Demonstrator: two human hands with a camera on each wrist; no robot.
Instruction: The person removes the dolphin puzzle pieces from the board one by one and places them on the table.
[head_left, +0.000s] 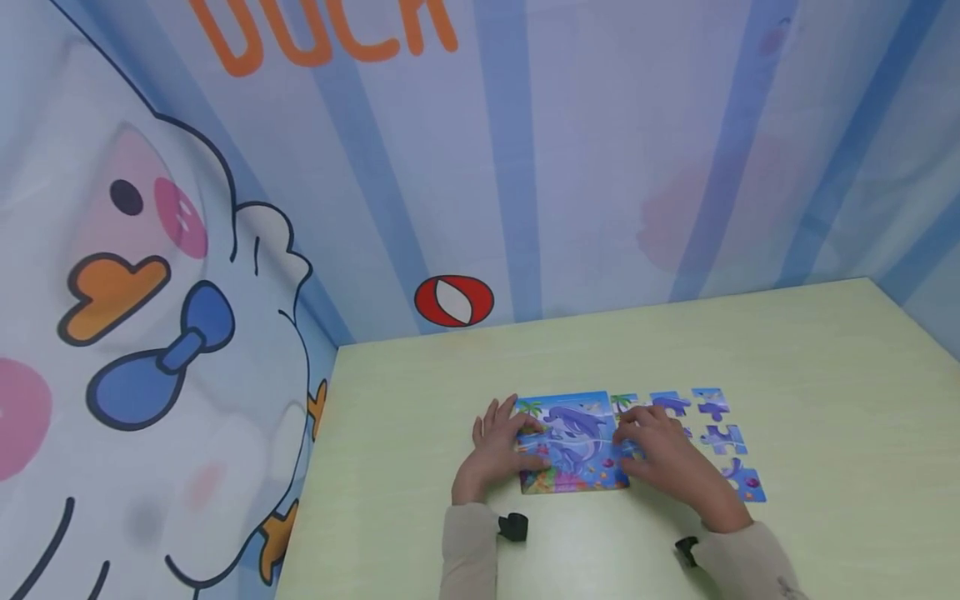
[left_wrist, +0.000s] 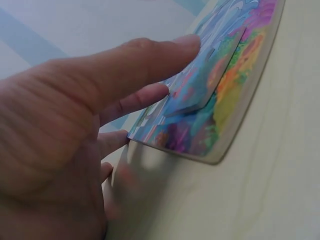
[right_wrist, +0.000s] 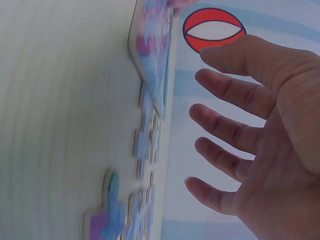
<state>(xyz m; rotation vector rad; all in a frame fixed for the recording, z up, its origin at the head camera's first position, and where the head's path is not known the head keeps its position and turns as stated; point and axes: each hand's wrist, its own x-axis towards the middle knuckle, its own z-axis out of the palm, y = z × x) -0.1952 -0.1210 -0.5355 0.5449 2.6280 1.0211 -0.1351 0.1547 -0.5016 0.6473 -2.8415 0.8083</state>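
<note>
A dolphin picture puzzle board (head_left: 573, 442) lies on the table, with palms and coral in its picture. My left hand (head_left: 491, 450) is at its left edge, fingers extended beside the edge and thumb reaching over the board. In the left wrist view, a loose puzzle piece (left_wrist: 200, 92) lies on the board's corner below the thumb (left_wrist: 165, 57). At the board's right edge is my right hand (head_left: 660, 454), its fingers (right_wrist: 227, 125) loosely spread and apart in the right wrist view, with nothing held. The right hand partly hides some puzzle pieces in the head view.
Several loose jigsaw pieces (head_left: 723, 439) lie in rows right of the board, including a corner piece (head_left: 748, 485). The pale table (head_left: 405, 417) meets a printed cloth backdrop (head_left: 600, 167) behind and at the left.
</note>
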